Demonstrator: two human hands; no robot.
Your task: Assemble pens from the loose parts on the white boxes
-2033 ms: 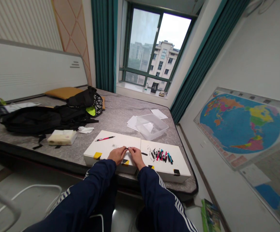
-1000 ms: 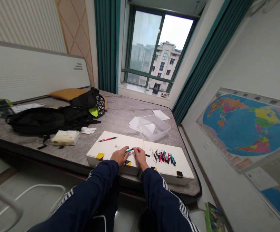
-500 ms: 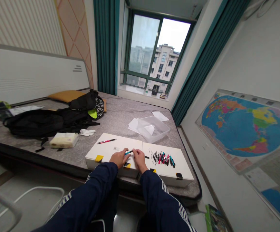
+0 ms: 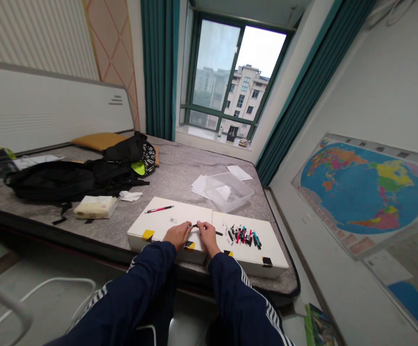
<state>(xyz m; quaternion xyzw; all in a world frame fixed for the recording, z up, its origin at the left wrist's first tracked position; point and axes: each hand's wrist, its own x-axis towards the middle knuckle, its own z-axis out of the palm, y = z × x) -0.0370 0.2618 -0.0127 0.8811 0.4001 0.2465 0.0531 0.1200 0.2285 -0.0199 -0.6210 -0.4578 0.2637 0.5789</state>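
Observation:
Over the left white box [image 4: 172,218], my left hand [image 4: 178,235] is closed on one end of a dark pen piece [image 4: 194,226]. My right hand [image 4: 208,237] pinches its other end, the two hands nearly touching. A black pen part [image 4: 219,233] pokes out just right of my right hand. A red pen [image 4: 159,209] lies near the back left of the same box. On the right white box [image 4: 266,235] sits a pile of black, red and teal pen parts [image 4: 245,236], with small clear pieces at its left.
Behind the boxes, a clear plastic bin [image 4: 228,192] stands on the bed with white papers [image 4: 239,172]. To the left are a tissue pack [image 4: 96,207], a crumpled tissue [image 4: 130,196] and a black backpack [image 4: 55,181]. A white chair frame [image 4: 5,298] is at the lower left.
The teal part that showed between my hands is out of sight, and a dark piece shows there now. My hands have hardly moved.

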